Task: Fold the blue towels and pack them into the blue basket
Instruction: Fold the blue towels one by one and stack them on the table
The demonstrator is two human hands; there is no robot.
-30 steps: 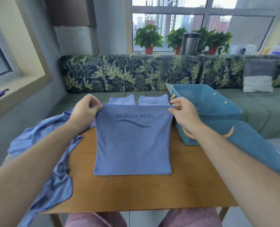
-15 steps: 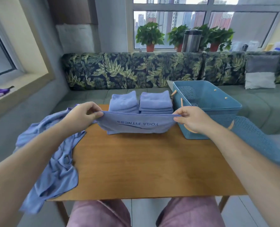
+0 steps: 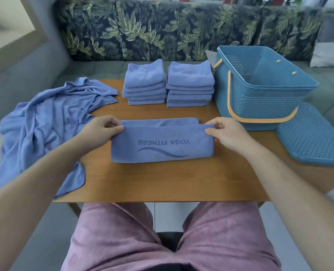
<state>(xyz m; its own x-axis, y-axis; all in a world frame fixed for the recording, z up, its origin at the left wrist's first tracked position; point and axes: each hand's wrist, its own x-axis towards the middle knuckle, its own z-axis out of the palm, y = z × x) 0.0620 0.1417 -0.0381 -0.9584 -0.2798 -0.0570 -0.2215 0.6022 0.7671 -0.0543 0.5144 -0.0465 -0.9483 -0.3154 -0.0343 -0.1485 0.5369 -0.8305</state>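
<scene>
A blue towel [image 3: 162,145] printed "YOGA FITNESS" lies folded over on the wooden table [image 3: 172,182], its top flap held up slightly. My left hand [image 3: 101,132] pinches the flap's left corner. My right hand [image 3: 224,133] pinches its right corner. Behind it stand two stacks of folded blue towels [image 3: 144,85] [image 3: 189,85]. The blue basket [image 3: 264,90] with an orange handle sits at the table's right, open, with no towels visible inside. Several unfolded blue towels [image 3: 51,118] lie heaped at the left edge.
The basket's perforated blue lid [image 3: 310,137] leans at the table's right edge, next to the basket. A leaf-patterned sofa back [image 3: 162,30] runs behind the table. My legs in pink shorts [image 3: 172,237] are below the near edge.
Both hands carried the towel's top edge down and toward me, laying the towel onto the table in a folded band. The camera tilted downward.
</scene>
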